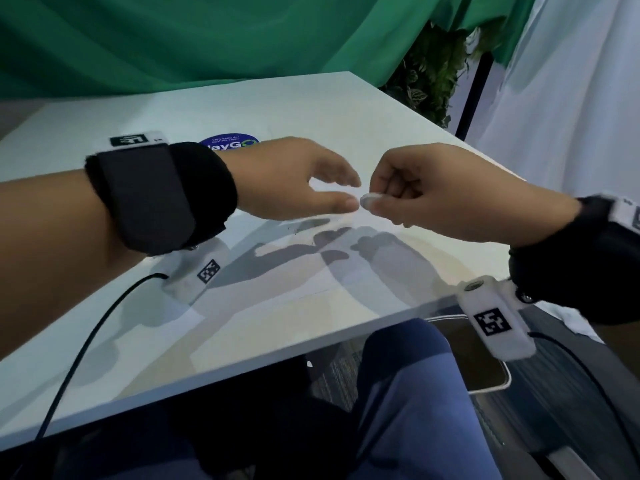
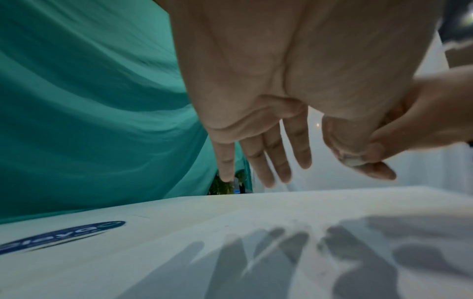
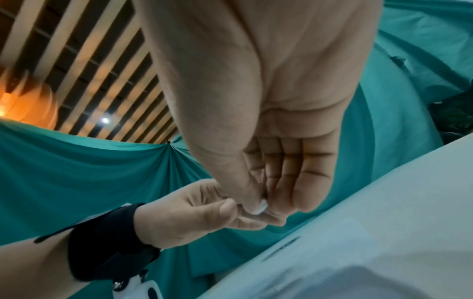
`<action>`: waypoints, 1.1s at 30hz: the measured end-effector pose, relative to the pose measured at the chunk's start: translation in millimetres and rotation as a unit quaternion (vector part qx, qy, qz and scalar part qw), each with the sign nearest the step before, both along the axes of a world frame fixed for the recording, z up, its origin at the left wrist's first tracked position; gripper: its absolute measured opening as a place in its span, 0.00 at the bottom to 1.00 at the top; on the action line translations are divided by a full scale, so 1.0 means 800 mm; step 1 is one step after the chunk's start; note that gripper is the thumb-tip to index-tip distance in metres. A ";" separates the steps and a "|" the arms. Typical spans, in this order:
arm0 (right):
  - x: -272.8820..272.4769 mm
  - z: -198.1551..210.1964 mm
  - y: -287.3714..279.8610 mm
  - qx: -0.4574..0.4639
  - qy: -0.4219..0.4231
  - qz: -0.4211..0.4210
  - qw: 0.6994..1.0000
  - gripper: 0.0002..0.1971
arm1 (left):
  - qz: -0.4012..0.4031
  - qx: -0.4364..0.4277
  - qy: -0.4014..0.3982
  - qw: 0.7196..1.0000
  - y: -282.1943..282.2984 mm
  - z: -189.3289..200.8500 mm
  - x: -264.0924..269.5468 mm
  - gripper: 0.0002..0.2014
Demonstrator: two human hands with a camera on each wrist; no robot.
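My right hand [image 1: 375, 202] hovers above the white table [image 1: 311, 109] and pinches a small white object [image 1: 367, 199] between thumb and forefinger, the other fingers curled in. What the object is cannot be told. My left hand [image 1: 351, 192] faces it from the left with fingers straight and spread, its thumb tip right at the object. The left wrist view shows the straight fingers [image 2: 276, 161] and the white object [image 2: 352, 161] at the thumb's tip. From the right wrist, the white object [image 3: 259, 208] sits under my right thumb, with the left thumb [image 3: 225, 210] beside it.
A round blue sticker [image 1: 230, 142] lies on the table behind my left wrist. Green cloth [image 1: 207, 39] hangs behind the table, with a plant [image 1: 433, 71] at the back right. My knees in blue trousers [image 1: 408, 393] and a white-rimmed tray [image 1: 498, 384] are below the front edge.
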State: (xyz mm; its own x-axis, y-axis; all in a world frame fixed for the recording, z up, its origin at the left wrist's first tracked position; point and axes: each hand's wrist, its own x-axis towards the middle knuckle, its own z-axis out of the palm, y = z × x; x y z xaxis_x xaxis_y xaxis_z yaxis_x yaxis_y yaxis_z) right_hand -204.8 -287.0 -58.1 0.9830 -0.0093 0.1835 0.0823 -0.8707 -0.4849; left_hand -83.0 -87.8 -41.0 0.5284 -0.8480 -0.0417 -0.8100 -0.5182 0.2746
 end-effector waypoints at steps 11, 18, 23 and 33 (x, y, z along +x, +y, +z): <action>-0.012 -0.016 0.069 -0.029 -0.020 0.053 0.998 0.26 | 0.064 0.025 -0.058 0.996 0.068 0.010 -0.008 0.18; -0.024 -0.060 0.161 -0.180 0.101 0.145 0.968 0.46 | 0.104 0.206 -0.119 0.966 0.113 -0.021 0.012 0.13; -0.018 -0.075 0.172 -0.206 0.118 0.145 0.960 0.46 | 0.100 0.202 -0.130 0.965 0.116 -0.027 0.014 0.15; -0.029 -0.058 0.055 -0.157 0.144 -0.058 0.975 0.50 | 0.116 0.186 -0.095 0.971 0.110 -0.028 0.004 0.17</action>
State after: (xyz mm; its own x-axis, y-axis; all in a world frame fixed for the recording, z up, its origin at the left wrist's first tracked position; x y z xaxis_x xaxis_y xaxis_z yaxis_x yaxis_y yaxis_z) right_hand -228.0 -243.1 -104.6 0.9897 -0.1120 -0.0891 -0.1266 -0.9755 -0.1802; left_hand -79.6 0.2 -63.7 0.7312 -0.6502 -0.2061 -0.6776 -0.7272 -0.1100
